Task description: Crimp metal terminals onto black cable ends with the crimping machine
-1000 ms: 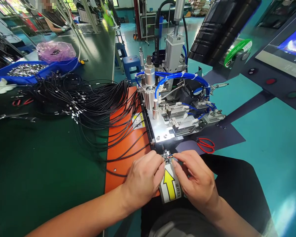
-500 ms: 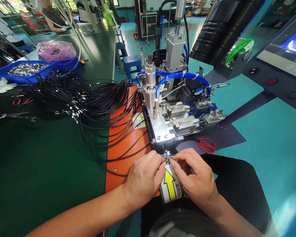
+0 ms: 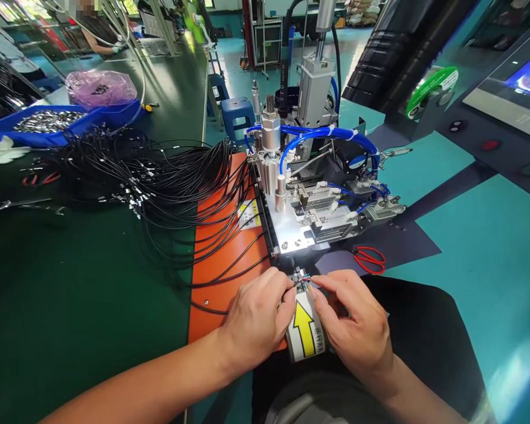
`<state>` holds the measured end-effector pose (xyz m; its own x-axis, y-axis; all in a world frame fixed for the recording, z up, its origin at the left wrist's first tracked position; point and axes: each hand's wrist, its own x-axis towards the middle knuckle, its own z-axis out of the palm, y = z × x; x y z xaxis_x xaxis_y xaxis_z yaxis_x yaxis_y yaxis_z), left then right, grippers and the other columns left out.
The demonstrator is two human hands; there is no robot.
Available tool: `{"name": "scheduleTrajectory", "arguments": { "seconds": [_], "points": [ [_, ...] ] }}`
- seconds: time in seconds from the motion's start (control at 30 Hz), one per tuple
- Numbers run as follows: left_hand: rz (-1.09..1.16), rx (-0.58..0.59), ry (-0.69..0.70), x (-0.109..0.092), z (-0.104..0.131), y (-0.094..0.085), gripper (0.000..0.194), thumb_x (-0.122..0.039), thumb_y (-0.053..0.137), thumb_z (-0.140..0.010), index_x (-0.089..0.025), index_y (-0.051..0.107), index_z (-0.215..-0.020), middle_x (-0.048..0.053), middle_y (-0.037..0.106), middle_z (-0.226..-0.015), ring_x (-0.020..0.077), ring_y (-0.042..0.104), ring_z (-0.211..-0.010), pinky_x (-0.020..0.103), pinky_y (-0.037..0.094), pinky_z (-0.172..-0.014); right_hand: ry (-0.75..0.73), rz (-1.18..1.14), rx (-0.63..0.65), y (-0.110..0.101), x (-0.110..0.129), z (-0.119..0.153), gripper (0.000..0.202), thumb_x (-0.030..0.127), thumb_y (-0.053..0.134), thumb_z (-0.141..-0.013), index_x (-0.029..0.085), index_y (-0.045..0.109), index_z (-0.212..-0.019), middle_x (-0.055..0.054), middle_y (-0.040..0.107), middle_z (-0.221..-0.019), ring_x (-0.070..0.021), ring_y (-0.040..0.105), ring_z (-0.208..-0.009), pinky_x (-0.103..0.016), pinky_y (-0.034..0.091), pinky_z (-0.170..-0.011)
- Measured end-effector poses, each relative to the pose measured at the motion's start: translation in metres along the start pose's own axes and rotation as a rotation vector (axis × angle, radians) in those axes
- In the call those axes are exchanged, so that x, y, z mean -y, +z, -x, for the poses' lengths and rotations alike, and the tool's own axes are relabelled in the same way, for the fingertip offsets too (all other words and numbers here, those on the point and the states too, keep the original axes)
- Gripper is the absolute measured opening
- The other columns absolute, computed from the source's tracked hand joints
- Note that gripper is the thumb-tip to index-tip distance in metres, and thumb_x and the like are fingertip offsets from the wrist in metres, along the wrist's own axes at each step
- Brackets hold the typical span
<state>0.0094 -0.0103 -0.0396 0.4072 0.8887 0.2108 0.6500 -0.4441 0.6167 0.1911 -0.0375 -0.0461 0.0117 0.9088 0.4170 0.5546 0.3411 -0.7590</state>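
Observation:
My left hand point(image 3: 261, 312) is closed on the end of a black cable point(image 3: 209, 309) at the small metal fixture point(image 3: 299, 277) on the front of the machine. Thin coloured wires point(image 3: 307, 277) fan out from the cable end toward my right hand point(image 3: 357, 318). The thumb and index finger of my right hand are slightly apart beside the wire tips, and its other fingers are curled. Whether its fingertips touch a wire is too small to tell. Below both hands lies a white label with a yellow arrow point(image 3: 304, 333).
Many black cables point(image 3: 181, 176) lie across the orange plate point(image 3: 229, 253) and green table. The machine point(image 3: 287, 227) has blue hoses. Red-handled scissors point(image 3: 369, 259) lie to its right. A blue tray point(image 3: 57, 140) of metal parts stands at the left. A person point(image 3: 99, 35) is in the background.
The fingers of my right hand have drawn slightly away from the fixture, and more of the coloured wires shows. My left hand has hardly moved.

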Motion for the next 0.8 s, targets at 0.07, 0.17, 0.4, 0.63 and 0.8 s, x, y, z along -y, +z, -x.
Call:
{"name": "scheduleTrajectory", "arguments": {
  "seconds": [0.07, 0.17, 0.4, 0.63, 0.8],
  "points": [
    [0.001, 0.003, -0.002, 0.0, 0.0, 0.0, 0.013, -0.024, 0.05, -0.094, -0.018, 0.057, -0.085, 0.001, 0.055, -0.079, 0.0132, 0.051, -0.069, 0.027, 0.039, -0.061, 0.006, -0.024, -0.001, 0.001, 0.0, 0.0, 0.021, 0.009, 0.062, -0.088, 0.018, 0.069, -0.105, -0.004, 0.059, -0.094, -0.0098, 0.058, -0.078, -0.022, 0.049, -0.068],
    [0.007, 0.004, -0.001, 0.0, 0.0, 0.0, 0.014, -0.024, 0.049, -0.095, -0.018, 0.056, -0.084, 0.002, 0.055, -0.078, 0.0133, 0.051, -0.069, 0.027, 0.039, -0.06, 0.095, -0.083, 0.032, 0.002, 0.0, 0.0, 0.015, 0.013, 0.063, -0.089, 0.02, 0.07, -0.099, -0.003, 0.06, -0.093, -0.0098, 0.058, -0.075, -0.022, 0.049, -0.064],
    [0.03, 0.018, -0.014, 0.0, 0.0, -0.001, 0.014, -0.024, 0.049, -0.095, -0.017, 0.057, -0.086, 0.002, 0.056, -0.08, 0.0138, 0.051, -0.071, 0.027, 0.039, -0.062, 0.382, -0.221, 0.113, 0.005, -0.002, 0.0, 0.008, 0.028, 0.064, -0.09, 0.022, 0.07, -0.089, -0.002, 0.062, -0.087, -0.011, 0.056, -0.067, -0.023, 0.047, -0.059],
    [0.05, 0.026, 0.009, 0.002, -0.001, -0.001, 0.017, -0.024, 0.048, -0.096, -0.017, 0.057, -0.084, 0.002, 0.055, -0.079, 0.0135, 0.051, -0.071, 0.027, 0.039, -0.063, 0.249, -0.145, 0.1, 0.013, 0.001, 0.003, 0.01, 0.022, 0.058, -0.092, 0.02, 0.067, -0.09, -0.002, 0.061, -0.087, -0.0113, 0.055, -0.069, -0.024, 0.046, -0.063],
    [0.052, 0.024, 0.013, 0.002, -0.002, -0.001, 0.016, -0.024, 0.048, -0.096, -0.017, 0.059, -0.086, 0.002, 0.056, -0.079, 0.0135, 0.052, -0.071, 0.027, 0.04, -0.063, 0.358, -0.199, 0.17, 0.0, -0.002, -0.004, 0.013, 0.032, 0.062, -0.091, 0.019, 0.067, -0.09, -0.003, 0.061, -0.087, -0.0127, 0.056, -0.07, -0.024, 0.046, -0.061]
  ]
}}
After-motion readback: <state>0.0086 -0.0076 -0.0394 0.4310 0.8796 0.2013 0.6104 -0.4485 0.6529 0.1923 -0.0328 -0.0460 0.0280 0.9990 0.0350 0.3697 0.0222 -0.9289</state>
